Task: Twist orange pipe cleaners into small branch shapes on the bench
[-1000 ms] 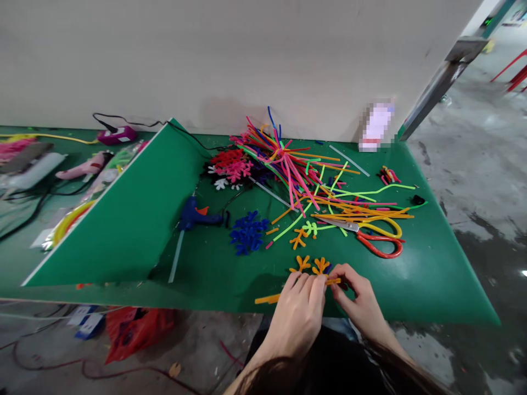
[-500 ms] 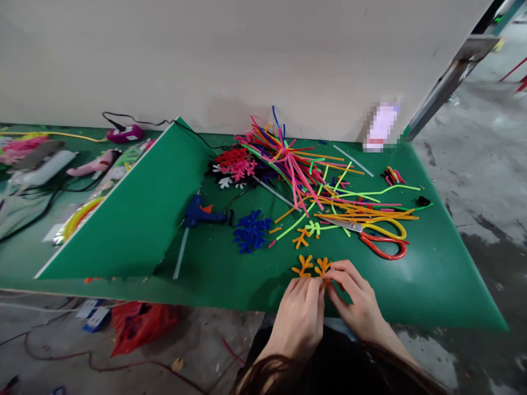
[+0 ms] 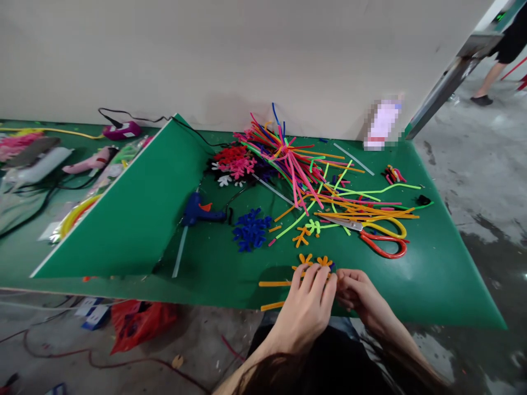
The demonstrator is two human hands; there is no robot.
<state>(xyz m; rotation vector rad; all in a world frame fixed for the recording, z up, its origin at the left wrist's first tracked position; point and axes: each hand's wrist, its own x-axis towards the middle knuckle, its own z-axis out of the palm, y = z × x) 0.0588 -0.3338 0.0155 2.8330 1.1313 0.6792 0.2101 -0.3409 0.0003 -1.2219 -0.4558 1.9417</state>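
Observation:
My left hand [image 3: 308, 299] is closed, palm down, near the front edge of the table. Two orange pipe cleaner lengths [image 3: 274, 283] stick out to the left from under it; whether they are one bent piece is hidden. Just beyond its fingers lie two branched orange pipe cleaner pieces [image 3: 305, 259], partly covered. Close by on the right, my right hand [image 3: 360, 291] has its fingers pinched together at the left fingertips; what is between them is too small to tell. A third branched orange piece [image 3: 302, 236] lies beyond, beside a light green one [image 3: 313, 226].
Scissors [image 3: 382, 236] with red and yellow handles lie at right. Behind is a heap of coloured pipe cleaners [image 3: 288, 159]. Blue branched pieces [image 3: 251, 230] and a blue glue gun [image 3: 200, 209] are at left, by a slanting green board [image 3: 119, 219]. A person's leg [image 3: 492, 77] shows far right.
Orange pipe cleaner lengths now stick out left of my left hand. My left hand has spread over the branched orange pieces, and my right hand has moved slightly right and down. A person's leg has appeared.

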